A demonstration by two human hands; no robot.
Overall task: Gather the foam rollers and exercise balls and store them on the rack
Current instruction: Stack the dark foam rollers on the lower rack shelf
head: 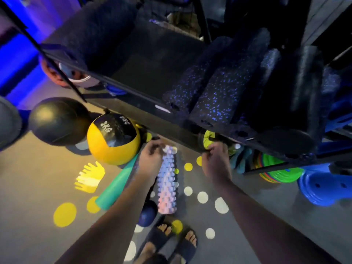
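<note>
The left hand (152, 156) sat at the centre of the frame with its fingers curled, just beside the top end of a pastel ridged foam roller (167, 180) that lay on the grey floor (38, 187); I cannot tell whether it grasped the roller or anything else. The right hand (217, 160), right of centre, had its fingers curled at the lower front edge of the dark rack (129, 101), and I cannot tell whether it clenched on the edge or on nothing. On the rack's shelf, in the upper right of the frame, several black foam rollers flecked with blue (215, 100) lay side by side, with a smooth black roller (304, 82) to their right. At the centre left, a yellow and black ball marked 2KG (114, 141) rested on the floor against the rack's lower edge, with a black ball (57, 121) just to its left. A teal smooth roller (116, 185) lay slanted below the yellow ball, passing under the left forearm. A small dark blue ball (147, 213) sat by the lower end of the ridged roller, near the person's feet in dark slides (167, 238) at the bottom centre. Yellow and white dots marked the floor. In the lower right, a stack of green discs (282, 171) lay beside a blue moulded piece (323, 187).
</note>
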